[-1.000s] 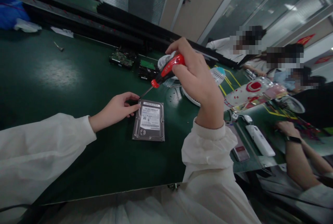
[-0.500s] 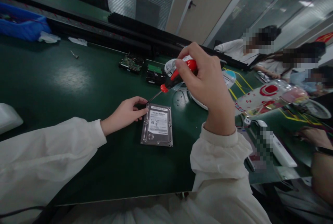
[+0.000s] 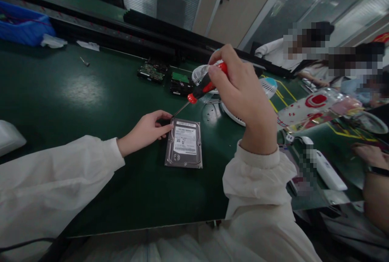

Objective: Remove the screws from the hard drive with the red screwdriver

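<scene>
A silver hard drive (image 3: 185, 142) with a white label lies flat on the green table (image 3: 121, 201) in front of me. My left hand (image 3: 145, 131) grips its upper left corner, thumb on the top edge and index finger behind. In my right hand (image 3: 241, 91) is a red and black screwdriver (image 3: 201, 88), its handle wrapped by the fingers. The slanting shaft runs down to that same corner, close to my left fingertips. Whether the tip sits in a screw is too small to tell.
Behind the drive lie two circuit-board drives, one at left (image 3: 152, 70) and one at right (image 3: 180, 83). A white fan (image 3: 234, 114) is partly behind my right hand. At right are a clear bottle (image 3: 310, 106) and another person's hand (image 3: 369, 154). A blue bin (image 3: 27, 28) stands far left.
The screwdriver handle and my right hand have shifted slightly, with the grip turned a little. My left hand stays at the drive's corner. The whole view has moved slightly.
</scene>
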`<action>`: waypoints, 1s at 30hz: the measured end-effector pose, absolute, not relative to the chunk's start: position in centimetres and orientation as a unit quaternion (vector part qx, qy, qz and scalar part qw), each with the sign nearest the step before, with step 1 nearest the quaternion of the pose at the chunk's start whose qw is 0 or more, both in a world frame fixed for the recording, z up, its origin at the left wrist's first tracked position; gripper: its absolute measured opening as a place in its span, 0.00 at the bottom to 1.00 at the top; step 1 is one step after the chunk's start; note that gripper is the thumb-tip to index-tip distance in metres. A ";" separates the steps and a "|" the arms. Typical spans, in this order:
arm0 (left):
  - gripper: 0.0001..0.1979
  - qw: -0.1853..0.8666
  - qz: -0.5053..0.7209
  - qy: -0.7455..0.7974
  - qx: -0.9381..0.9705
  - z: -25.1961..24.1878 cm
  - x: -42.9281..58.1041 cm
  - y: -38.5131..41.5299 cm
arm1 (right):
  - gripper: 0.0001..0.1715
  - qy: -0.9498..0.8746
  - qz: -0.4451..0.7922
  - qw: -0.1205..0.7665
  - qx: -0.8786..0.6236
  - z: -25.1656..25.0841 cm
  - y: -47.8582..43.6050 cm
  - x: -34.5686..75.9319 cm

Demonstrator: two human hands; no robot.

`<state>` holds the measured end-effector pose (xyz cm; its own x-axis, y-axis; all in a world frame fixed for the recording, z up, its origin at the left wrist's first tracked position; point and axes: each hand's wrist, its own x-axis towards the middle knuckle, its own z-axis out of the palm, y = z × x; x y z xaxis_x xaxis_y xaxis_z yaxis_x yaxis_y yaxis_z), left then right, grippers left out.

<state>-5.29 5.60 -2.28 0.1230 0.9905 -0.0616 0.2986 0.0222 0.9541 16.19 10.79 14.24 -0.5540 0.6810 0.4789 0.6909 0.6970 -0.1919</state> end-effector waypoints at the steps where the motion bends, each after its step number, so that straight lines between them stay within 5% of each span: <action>1: 0.23 0.463 0.376 0.544 0.590 -2.3 -5.3 5.6 | 0.08 -0.883 -0.007 0.266 -0.386 14.2 10.8 16.2; 4: 0.24 0.465 0.377 0.543 0.589 -2.2 -5.3 5.6 | 0.08 -0.881 -0.020 0.276 -0.384 14.2 10.8 16.0; 9: 0.25 0.458 0.379 0.548 0.588 -2.3 -5.4 5.6 | 0.30 -0.867 -0.044 0.292 -0.401 14.2 11.1 15.9; 14: 0.24 0.446 0.378 0.551 0.595 -1.9 -5.4 5.5 | 0.13 -0.896 -0.016 0.280 -0.345 14.4 10.8 16.1; 20: 0.22 0.439 0.381 0.565 0.586 -1.8 -5.2 5.6 | 0.20 -0.880 -0.033 0.289 -0.376 14.1 10.7 15.9; 23: 0.23 0.439 0.381 0.560 0.591 -2.0 -5.2 5.6 | 0.08 -0.886 -0.031 0.280 -0.367 14.1 10.9 15.9; 28: 0.24 0.438 0.373 0.558 0.598 -2.1 -5.5 5.6 | 0.17 -0.878 -0.016 0.288 -0.383 14.3 10.7 16.1; 30: 0.25 0.439 0.369 0.559 0.599 -2.1 -5.5 5.6 | 0.10 -0.884 -0.016 0.284 -0.372 14.4 10.7 16.1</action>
